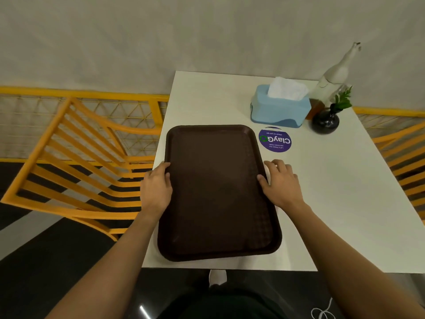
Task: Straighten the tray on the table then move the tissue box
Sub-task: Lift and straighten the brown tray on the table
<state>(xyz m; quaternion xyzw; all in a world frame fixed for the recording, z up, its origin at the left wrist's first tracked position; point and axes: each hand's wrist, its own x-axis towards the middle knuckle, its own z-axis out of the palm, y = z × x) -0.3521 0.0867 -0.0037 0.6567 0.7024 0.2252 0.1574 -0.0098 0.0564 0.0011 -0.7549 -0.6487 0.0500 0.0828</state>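
A dark brown tray [218, 192] lies on the left half of the white table [333, 203], its long side running away from me and its left rim near the table's left edge. My left hand [156, 187] grips the tray's left rim with the thumb on top. On the tray's right rim rests my right hand [279, 183], thumb on the rim, fingers spread on the table beside it. A light blue tissue box [279, 109] with white tissue sticking out stands at the far side, beyond the tray's far right corner.
A round purple sticker [274, 140] sits between tray and tissue box. Right of the box stand a dark round vase with a green sprig [325, 122], a brown item and a white bottle [333, 74]. Yellow chairs [76, 162] flank the table on both sides.
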